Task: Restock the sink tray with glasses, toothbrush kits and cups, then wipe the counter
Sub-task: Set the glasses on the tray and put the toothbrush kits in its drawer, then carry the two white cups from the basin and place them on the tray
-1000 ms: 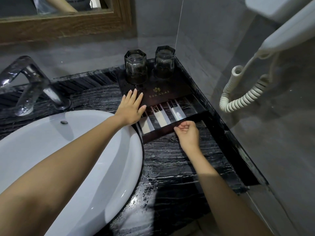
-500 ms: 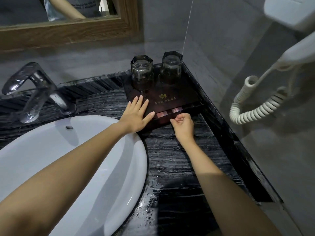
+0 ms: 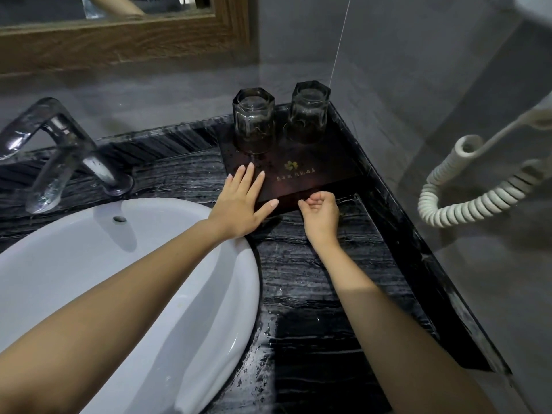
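Note:
A dark wooden sink tray (image 3: 313, 171) with a gold logo sits in the back right corner of the black marble counter (image 3: 310, 282). Two clear faceted glasses stand upside down on its far half, the left glass (image 3: 254, 121) and the right glass (image 3: 309, 112). My left hand (image 3: 242, 201) lies flat with fingers spread on the tray's front left corner. My right hand (image 3: 321, 213) is curled against the tray's front edge, where the drawer front sits flush; nothing shows in its fingers. No toothbrush kits or cups are visible.
A white basin (image 3: 134, 279) fills the left, with a chrome faucet (image 3: 56, 150) behind it. A white coiled cord (image 3: 466, 198) hangs from a wall dryer at right. A wood-framed mirror (image 3: 125, 37) hangs above. Water droplets lie on the counter.
The tray's drawer, open a second ago with white packets in its slots, has slid shut under my right hand. My left hand stayed on the tray top.

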### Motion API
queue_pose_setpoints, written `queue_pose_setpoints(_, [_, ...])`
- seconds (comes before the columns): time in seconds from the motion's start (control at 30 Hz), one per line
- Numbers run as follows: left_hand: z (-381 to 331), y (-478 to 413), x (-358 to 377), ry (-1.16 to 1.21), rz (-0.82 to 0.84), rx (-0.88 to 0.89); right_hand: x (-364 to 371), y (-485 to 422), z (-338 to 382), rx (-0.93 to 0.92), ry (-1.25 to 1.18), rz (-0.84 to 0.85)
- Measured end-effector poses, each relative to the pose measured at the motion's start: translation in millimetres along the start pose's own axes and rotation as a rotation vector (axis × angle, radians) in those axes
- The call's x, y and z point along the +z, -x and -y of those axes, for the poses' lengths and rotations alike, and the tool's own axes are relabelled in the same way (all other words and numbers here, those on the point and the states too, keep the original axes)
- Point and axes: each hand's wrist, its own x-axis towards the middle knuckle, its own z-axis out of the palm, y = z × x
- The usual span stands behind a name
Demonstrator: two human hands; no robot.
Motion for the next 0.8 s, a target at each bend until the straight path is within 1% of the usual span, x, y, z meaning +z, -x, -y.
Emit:
queue_pose_setpoints(0.1, [0, 0, 0, -0.005, -0.002, 0.003, 6, 1, -2, -0.016, -0.029, -0.026])
queue_pose_setpoints(0.27, [2, -1, 4, -0.026, -0.008, 0.008, 7, 5, 2, -0.029, 0.004, -0.026])
queue_pose_setpoints(0.4, [3, 1, 6, -0.042, -0.04, 0.025, 4, 10, 11, -0.029, 0.081, -0.007])
queue_pose_setpoints(0.47, [3, 3, 5, -0.045, -0.042, 0.033, 2, 15, 19, -0.031, 0.181, 0.019])
queue_pose_setpoints(0.6, [4, 14, -4, 0.003, 0.005, -0.004, -3, 29, 39, -0.013, 0.509, 0.132])
queue_pose_setpoints(0.67, [8, 24, -12, -0.003, 0.044, -0.039, -8, 38, 51, 0.021, 0.623, 0.203])
queue_pose_setpoints(0.73, [14, 36, -27, -0.012, 0.129, -0.077, -12, 46, 64, 0.048, 0.734, 0.312])
queue_pose_setpoints(0.8, [23, 50, -49, 0.034, 0.266, -0.104, -14, 55, 83, 0.07, 0.844, 0.481])
